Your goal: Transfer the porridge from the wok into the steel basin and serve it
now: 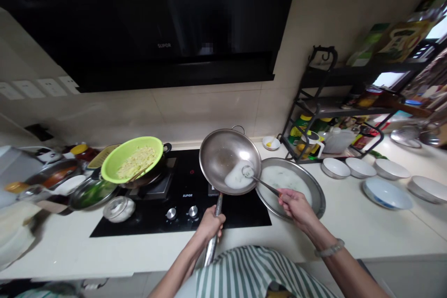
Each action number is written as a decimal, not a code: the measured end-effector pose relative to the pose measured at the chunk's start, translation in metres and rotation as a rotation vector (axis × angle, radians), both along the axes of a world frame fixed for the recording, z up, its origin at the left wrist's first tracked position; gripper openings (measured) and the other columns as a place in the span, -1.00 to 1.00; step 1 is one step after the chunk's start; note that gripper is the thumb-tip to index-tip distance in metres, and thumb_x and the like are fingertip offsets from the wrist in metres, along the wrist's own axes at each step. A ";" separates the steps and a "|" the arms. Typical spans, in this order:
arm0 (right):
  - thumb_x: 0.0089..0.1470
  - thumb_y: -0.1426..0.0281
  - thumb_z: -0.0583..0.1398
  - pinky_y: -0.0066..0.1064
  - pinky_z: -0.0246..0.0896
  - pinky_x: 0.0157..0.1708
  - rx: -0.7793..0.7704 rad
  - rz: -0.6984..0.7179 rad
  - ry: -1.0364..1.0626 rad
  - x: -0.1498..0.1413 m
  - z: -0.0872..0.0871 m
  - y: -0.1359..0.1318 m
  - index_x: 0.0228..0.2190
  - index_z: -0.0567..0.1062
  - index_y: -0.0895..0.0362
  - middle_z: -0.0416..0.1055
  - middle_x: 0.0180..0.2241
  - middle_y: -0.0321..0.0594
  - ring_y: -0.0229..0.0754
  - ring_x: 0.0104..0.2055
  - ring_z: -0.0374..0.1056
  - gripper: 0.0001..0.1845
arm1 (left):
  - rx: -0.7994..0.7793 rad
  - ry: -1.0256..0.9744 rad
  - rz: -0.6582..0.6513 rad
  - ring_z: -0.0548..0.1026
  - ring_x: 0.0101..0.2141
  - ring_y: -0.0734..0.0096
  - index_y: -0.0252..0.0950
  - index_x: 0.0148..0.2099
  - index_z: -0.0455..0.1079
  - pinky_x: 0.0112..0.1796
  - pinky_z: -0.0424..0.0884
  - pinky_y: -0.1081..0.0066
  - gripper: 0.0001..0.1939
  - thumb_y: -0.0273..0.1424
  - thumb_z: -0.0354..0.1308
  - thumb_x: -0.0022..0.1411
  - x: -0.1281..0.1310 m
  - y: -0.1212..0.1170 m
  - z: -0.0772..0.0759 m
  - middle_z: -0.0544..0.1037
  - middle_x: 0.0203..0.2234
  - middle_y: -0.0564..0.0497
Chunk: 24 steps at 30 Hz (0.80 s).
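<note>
My left hand (211,222) is closed round the long handle of a steel wok (223,153), which is tilted toward the right with a pool of white liquid at its lower edge. My right hand (294,202) is closed on the handle of a metal ladle (248,172), whose bowl rests in that white liquid. Just right of the wok stands a wide steel basin (316,191) holding more white liquid. The wok's rim hangs over the basin's left edge.
A black two-burner hob (181,195) lies under the wok. A green colander (115,167) of shredded food sits on a pan at left, among pots and jars. Several white bowls (335,167) line the counter at right, below a black rack (314,102).
</note>
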State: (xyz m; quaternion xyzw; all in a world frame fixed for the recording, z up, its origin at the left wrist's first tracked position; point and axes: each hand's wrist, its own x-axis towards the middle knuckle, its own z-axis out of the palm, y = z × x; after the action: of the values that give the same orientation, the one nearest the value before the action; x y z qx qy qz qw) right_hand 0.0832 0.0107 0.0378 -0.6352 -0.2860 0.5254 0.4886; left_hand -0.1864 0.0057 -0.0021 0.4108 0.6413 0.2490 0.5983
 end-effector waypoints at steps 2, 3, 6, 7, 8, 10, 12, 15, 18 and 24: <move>-0.36 0.40 0.23 -0.56 -0.33 -0.73 -0.012 -0.009 0.041 0.001 0.000 -0.002 -0.36 0.43 0.18 0.27 -0.71 -0.38 -0.44 -0.73 -0.09 -0.63 | 0.005 0.001 -0.003 0.19 -0.81 0.58 -0.21 -0.42 0.07 -0.76 0.11 0.60 -0.80 -0.51 0.08 0.08 0.000 0.000 -0.001 0.25 -0.78 0.24; -0.37 0.40 0.24 -0.56 -0.34 -0.73 -0.017 -0.014 0.058 0.001 0.000 -0.003 -0.36 0.43 0.18 0.27 -0.71 -0.38 -0.45 -0.74 -0.09 -0.62 | 0.008 -0.002 -0.004 0.19 -0.81 0.58 -0.20 -0.42 0.07 -0.76 0.11 0.60 -0.80 -0.52 0.07 0.08 0.000 0.000 -0.002 0.25 -0.78 0.24; -0.39 0.39 0.24 -0.57 -0.36 -0.73 -0.024 -0.020 0.075 0.002 0.002 -0.006 -0.35 0.43 0.19 0.28 -0.72 -0.38 -0.45 -0.74 -0.09 -0.60 | 0.012 -0.011 0.000 0.18 -0.81 0.57 -0.20 -0.42 0.07 -0.76 0.10 0.59 -0.80 -0.52 0.06 0.08 0.000 0.000 -0.002 0.24 -0.78 0.24; -0.39 0.39 0.24 -0.57 -0.35 -0.74 -0.026 -0.024 0.076 0.002 0.002 -0.007 -0.35 0.43 0.20 0.28 -0.73 -0.38 -0.45 -0.74 -0.09 -0.59 | 0.015 -0.013 -0.001 0.18 -0.81 0.57 -0.20 -0.42 0.07 -0.76 0.10 0.59 -0.80 -0.53 0.06 0.07 0.000 0.000 -0.002 0.24 -0.78 0.24; -0.40 0.38 0.24 -0.57 -0.35 -0.74 -0.029 -0.026 0.078 0.003 0.003 -0.008 -0.35 0.43 0.20 0.28 -0.73 -0.38 -0.46 -0.74 -0.09 -0.59 | 0.017 -0.013 -0.002 0.18 -0.81 0.57 -0.20 -0.43 0.07 -0.76 0.09 0.59 -0.79 -0.53 0.06 0.07 0.000 0.000 -0.002 0.24 -0.78 0.23; -0.40 0.38 0.24 -0.57 -0.34 -0.74 -0.031 -0.027 0.088 0.004 0.004 -0.010 -0.34 0.43 0.20 0.28 -0.73 -0.38 -0.46 -0.74 -0.09 -0.58 | 0.015 -0.012 -0.002 0.17 -0.81 0.58 -0.20 -0.43 0.06 -0.76 0.09 0.60 -0.79 -0.54 0.06 0.07 0.000 0.000 -0.001 0.24 -0.78 0.23; -0.40 0.38 0.25 -0.57 -0.35 -0.74 -0.028 -0.021 0.103 0.005 0.004 -0.011 -0.33 0.42 0.21 0.28 -0.73 -0.38 -0.47 -0.74 -0.10 -0.57 | 0.004 -0.011 0.002 0.17 -0.81 0.58 -0.20 -0.43 0.06 -0.76 0.09 0.59 -0.79 -0.54 0.06 0.07 0.001 0.000 0.000 0.24 -0.78 0.24; -0.39 0.39 0.25 -0.58 -0.36 -0.73 -0.025 -0.019 0.116 0.007 0.003 -0.013 -0.32 0.43 0.21 0.29 -0.73 -0.38 -0.47 -0.73 -0.10 -0.57 | 0.003 -0.011 0.000 0.18 -0.81 0.57 -0.20 -0.42 0.07 -0.77 0.11 0.59 -0.81 -0.55 0.04 0.07 0.000 -0.001 0.000 0.24 -0.78 0.24; -0.39 0.40 0.26 -0.59 -0.36 -0.73 -0.033 -0.025 0.123 0.008 0.003 -0.014 -0.33 0.43 0.22 0.29 -0.73 -0.37 -0.47 -0.73 -0.10 -0.58 | 0.015 -0.007 -0.004 0.19 -0.81 0.58 -0.20 -0.43 0.08 -0.78 0.11 0.60 -0.81 -0.55 0.04 0.08 0.000 -0.001 -0.001 0.25 -0.78 0.24; -0.42 0.41 0.29 -0.59 -0.37 -0.73 -0.037 -0.049 0.163 0.013 0.011 -0.021 -0.34 0.46 0.24 0.29 -0.73 -0.34 -0.48 -0.73 -0.11 -0.56 | 0.024 -0.021 -0.009 0.19 -0.82 0.58 -0.21 -0.43 0.07 -0.78 0.09 0.61 -0.80 -0.56 0.04 0.06 0.000 0.001 -0.004 0.25 -0.79 0.24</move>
State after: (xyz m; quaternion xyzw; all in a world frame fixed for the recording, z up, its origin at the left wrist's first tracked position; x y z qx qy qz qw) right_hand 0.0958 -0.0103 0.0485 -0.6058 -0.2199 0.5686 0.5112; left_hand -0.1866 0.0066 -0.0061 0.4183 0.6301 0.2583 0.6011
